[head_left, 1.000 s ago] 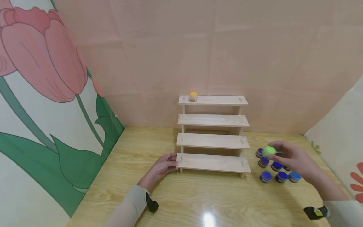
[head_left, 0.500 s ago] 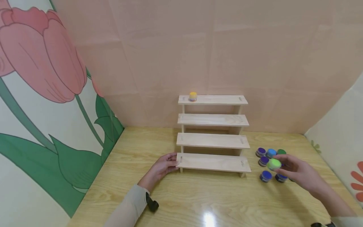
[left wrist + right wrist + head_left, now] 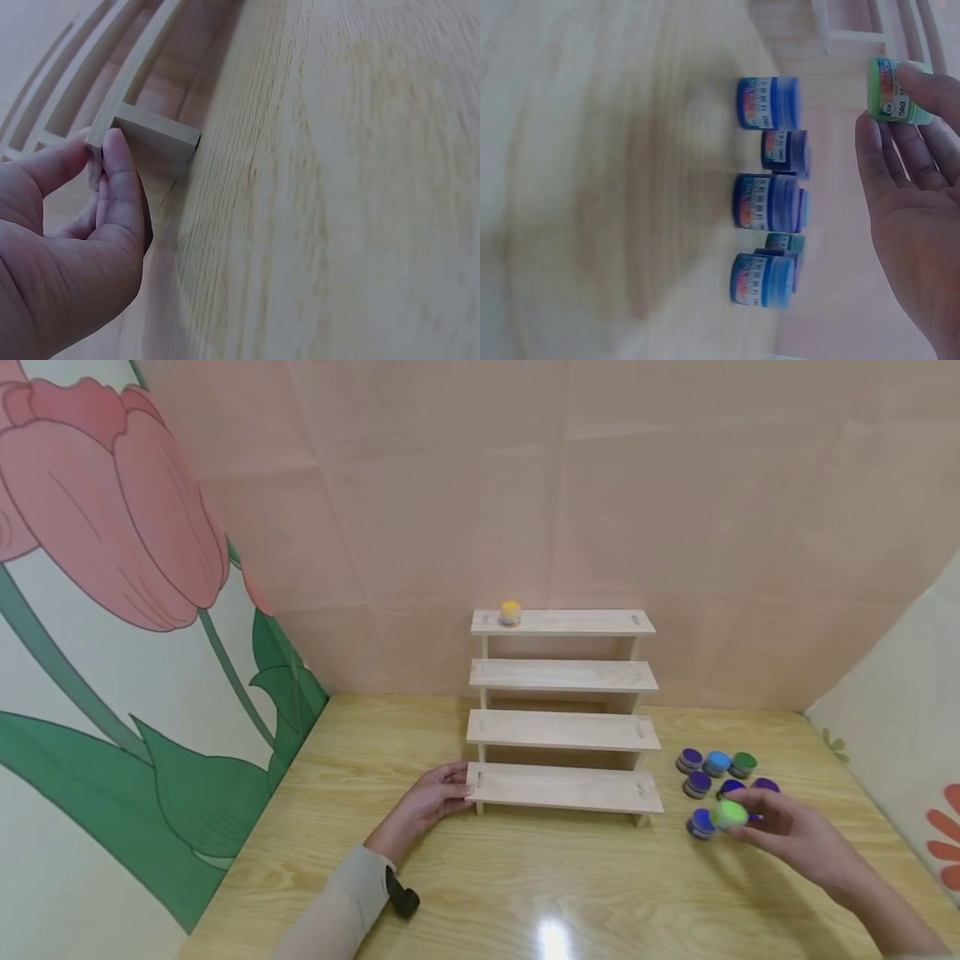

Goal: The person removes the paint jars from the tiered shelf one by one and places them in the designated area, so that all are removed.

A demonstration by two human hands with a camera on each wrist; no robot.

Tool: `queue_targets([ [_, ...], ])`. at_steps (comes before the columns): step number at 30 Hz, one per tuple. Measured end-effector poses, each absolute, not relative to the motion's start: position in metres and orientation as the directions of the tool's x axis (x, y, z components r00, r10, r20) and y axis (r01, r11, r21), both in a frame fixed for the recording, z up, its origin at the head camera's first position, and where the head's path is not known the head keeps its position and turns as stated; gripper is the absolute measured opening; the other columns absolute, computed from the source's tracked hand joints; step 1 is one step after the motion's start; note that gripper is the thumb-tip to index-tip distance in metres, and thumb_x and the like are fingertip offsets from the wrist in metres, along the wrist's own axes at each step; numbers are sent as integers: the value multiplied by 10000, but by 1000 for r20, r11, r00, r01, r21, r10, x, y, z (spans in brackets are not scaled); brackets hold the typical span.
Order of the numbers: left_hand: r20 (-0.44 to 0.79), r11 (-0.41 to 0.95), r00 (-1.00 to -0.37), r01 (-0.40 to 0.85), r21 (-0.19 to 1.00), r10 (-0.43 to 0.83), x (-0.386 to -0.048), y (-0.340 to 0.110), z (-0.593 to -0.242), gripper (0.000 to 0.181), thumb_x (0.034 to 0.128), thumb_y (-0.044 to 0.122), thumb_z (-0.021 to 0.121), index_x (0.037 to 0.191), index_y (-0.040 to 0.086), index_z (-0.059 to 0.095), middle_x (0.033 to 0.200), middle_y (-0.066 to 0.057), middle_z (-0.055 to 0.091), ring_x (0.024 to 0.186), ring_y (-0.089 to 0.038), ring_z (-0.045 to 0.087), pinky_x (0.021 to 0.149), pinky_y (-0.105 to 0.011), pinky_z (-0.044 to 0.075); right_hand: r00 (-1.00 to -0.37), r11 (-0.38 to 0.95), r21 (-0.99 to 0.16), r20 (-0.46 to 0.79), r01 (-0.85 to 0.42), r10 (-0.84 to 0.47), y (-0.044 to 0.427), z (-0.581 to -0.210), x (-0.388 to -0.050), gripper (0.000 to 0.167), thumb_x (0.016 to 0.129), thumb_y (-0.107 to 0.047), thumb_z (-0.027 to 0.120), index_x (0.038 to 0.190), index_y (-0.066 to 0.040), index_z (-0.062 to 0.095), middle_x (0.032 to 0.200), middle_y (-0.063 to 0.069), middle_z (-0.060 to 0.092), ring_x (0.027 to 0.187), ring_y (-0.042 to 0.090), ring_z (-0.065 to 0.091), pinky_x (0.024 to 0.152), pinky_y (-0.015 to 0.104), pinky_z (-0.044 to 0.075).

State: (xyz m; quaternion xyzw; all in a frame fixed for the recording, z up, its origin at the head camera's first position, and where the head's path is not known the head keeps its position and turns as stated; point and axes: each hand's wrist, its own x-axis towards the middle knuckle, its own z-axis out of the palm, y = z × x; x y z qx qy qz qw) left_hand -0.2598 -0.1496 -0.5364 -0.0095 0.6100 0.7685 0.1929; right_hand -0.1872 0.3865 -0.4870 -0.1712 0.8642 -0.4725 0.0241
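My left hand [image 3: 429, 799] pinches the left end of the lowest board of a four-step wooden display rack [image 3: 562, 787]. In the left wrist view, thumb and fingers of the left hand [image 3: 90, 240] close on that board's corner [image 3: 105, 135]. To the right of the rack, my right hand [image 3: 798, 831] holds a light green paint jar [image 3: 729, 815] between thumb and fingers, lifted above the table. The right wrist view shows this jar's label [image 3: 892, 88]. A yellow-lidded jar [image 3: 511, 613] stands on the top board, near its left end.
Several paint jars stand at the rack's right, among them a purple one [image 3: 690, 760], a light blue one [image 3: 717, 763], a green one [image 3: 743, 764] and a blue one [image 3: 701, 823]. My right hand covers some in the head view. A pink sheet [image 3: 420, 527] hangs behind.
The right hand has carried the light green jar toward me and slightly right, uncovering the light blue and green jars at the back. The left hand keeps its place on the rack.
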Motion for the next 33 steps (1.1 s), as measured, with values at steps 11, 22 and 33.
queue_targets([
  [11, -239, -176, -925, -299, 938, 296, -258, -149, -536, 610, 957, -80, 590, 1515, -86, 345, 1133, -85, 576, 881, -133, 652, 730, -226, 576, -933, 495, -817, 136, -295, -332, 389, -505, -178, 436, 933, -24, 699, 1318, 98, 536, 1226, -208, 607, 1062, -58, 611, 828, 164, 553],
  [22, -239, -180, -926, -298, 937, 292, -257, -149, -534, 612, 955, -81, 594, 1515, -83, 347, 1121, -74, 587, 877, -139, 654, 728, -231, 578, -943, 499, -841, 42, -211, -329, 384, -520, -171, 409, 944, -81, 704, 1306, 55, 571, 1211, -175, 618, 1080, -107, 573, 837, 166, 550],
  [33, -241, -180, -928, -299, 937, 284, -258, -149, -533, 608, 955, -77, 598, 1515, -68, 362, 1119, -66, 594, 879, -137, 656, 722, -230, 579, -939, 533, -828, -23, -174, -342, 381, -535, -173, 429, 926, -121, 728, 1293, 49, 584, 1186, -90, 650, 1054, -136, 553, 830, 152, 540],
])
